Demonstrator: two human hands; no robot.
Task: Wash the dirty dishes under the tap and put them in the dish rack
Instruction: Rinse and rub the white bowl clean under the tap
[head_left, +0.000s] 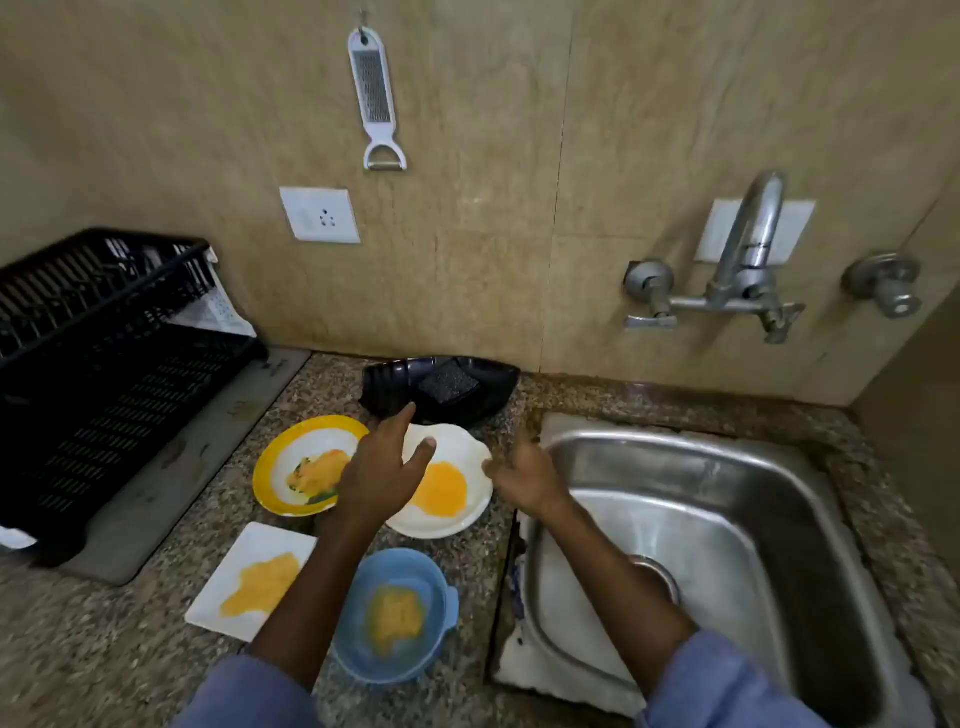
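Left hand (382, 470) is spread open, holding nothing, hovering over the gap between the yellow-rimmed plate (306, 465) and the white plate (447, 483). Right hand (522, 473) is loosely curled at the white plate's right rim; can't tell if it's gripping. Square plate (252, 579) and blue bowl (395, 613) sit nearer, sink (691, 545) right, dish rack (98, 364) far left.

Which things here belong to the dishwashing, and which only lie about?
Job: yellow-rimmed plate, white round plate, square plate, blue bowl, tap, sink, dish rack, scrub pad in black dish.
Lying about: grater, wall socket.
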